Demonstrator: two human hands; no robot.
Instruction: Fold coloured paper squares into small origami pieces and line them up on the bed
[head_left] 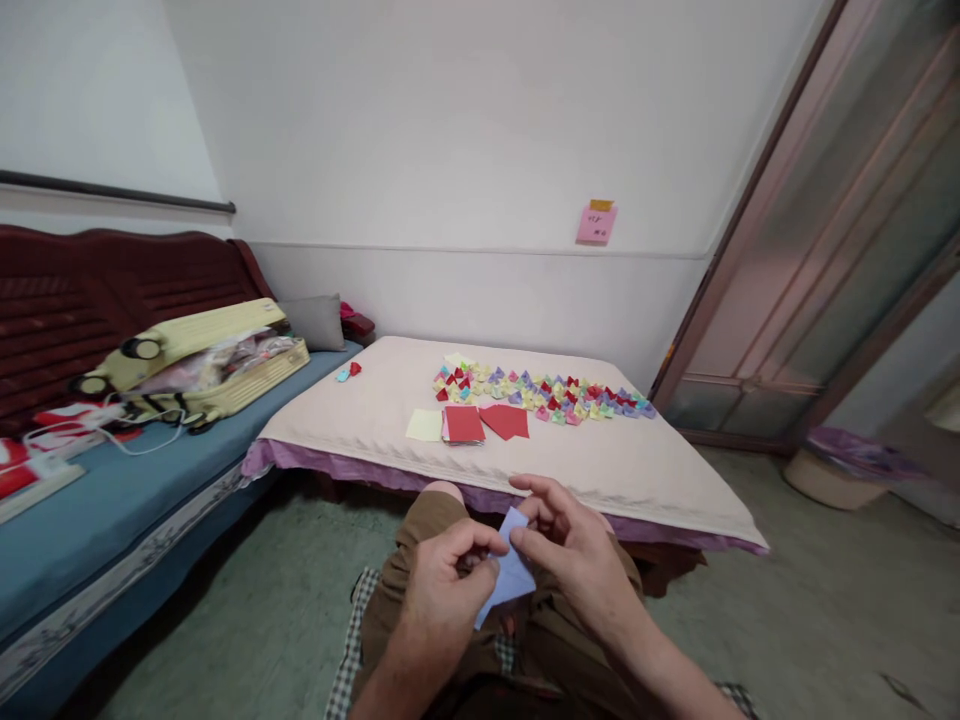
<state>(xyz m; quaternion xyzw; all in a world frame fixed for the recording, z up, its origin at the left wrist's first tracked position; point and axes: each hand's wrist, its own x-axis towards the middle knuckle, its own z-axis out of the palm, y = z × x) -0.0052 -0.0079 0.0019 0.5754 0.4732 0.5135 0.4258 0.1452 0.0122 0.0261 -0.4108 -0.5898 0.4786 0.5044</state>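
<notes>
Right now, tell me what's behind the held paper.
Brown trousers show past the edges of the paper, and fingers of the right hand curl by its top. Whatever lies directly behind it is covered.

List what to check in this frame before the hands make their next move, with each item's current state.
1. Left hand in contact with the blue paper: ok, thumb and finger at its left edge.
2. Right hand in contact with it too: ok, thumb over its upper part.
3. Creases sharp and aligned: cannot tell, too small to judge.
4. Stacked red sheet on the pale cloth: ok.
5. Folded pieces all together: not ok, a red piece lies apart, far left.
</notes>
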